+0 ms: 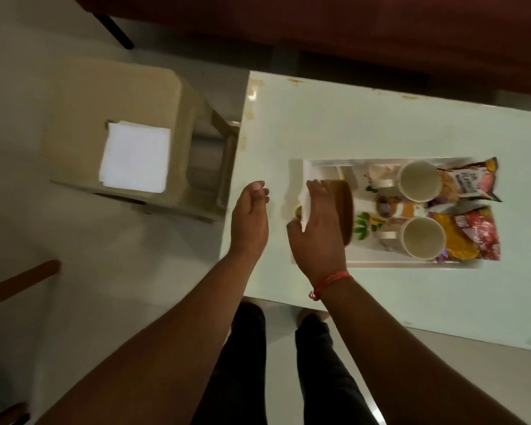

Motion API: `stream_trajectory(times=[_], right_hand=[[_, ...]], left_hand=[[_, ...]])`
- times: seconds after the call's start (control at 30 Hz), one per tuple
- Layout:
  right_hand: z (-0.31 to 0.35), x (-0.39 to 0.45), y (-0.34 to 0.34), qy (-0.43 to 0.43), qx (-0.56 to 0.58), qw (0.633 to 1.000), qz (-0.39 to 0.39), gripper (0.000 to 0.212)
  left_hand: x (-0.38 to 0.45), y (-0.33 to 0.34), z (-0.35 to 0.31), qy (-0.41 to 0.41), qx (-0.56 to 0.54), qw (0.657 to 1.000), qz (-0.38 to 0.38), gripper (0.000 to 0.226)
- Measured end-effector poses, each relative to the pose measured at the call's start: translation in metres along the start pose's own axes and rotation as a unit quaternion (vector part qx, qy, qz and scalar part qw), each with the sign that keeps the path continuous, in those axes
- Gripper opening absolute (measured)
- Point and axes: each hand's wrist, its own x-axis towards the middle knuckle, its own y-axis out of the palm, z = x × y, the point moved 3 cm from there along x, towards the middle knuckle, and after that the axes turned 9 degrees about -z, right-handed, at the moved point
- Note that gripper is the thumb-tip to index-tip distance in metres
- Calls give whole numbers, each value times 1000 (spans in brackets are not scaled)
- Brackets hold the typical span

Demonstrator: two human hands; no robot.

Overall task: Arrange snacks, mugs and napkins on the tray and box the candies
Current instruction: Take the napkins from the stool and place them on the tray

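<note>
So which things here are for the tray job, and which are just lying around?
For the job:
tray
two mugs and
two snack packets and
white napkins on the stool
brown round box at the right hand

Just lying around:
beige stool
white table
wooden stick, lower left

A beige plastic stool stands on the pale floor just beside the white table.

Pale floor, beige stool, white table
</note>
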Motion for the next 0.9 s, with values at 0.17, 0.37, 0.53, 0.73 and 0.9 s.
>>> stream_trajectory(times=[0.17,0.37,0.53,0.73,0.9], right_hand=[[53,11,72,-52,-1,992,112,63],[112,31,150,-28,1,987,158,61],[135,46,205,75,47,980,176,55],[133,57,253,197,114,960,164,60],[130,63,259,183,85,971,127,38]], left_hand=[[51,-84,20,28,9,997,-73,30],[122,-166,31,108,84,978,-159,30],[162,-208,48,181,204,943,-188,32],[175,-219,65,184,358,903,-150,42],[164,-217,69,213,328,910,-139,38]])
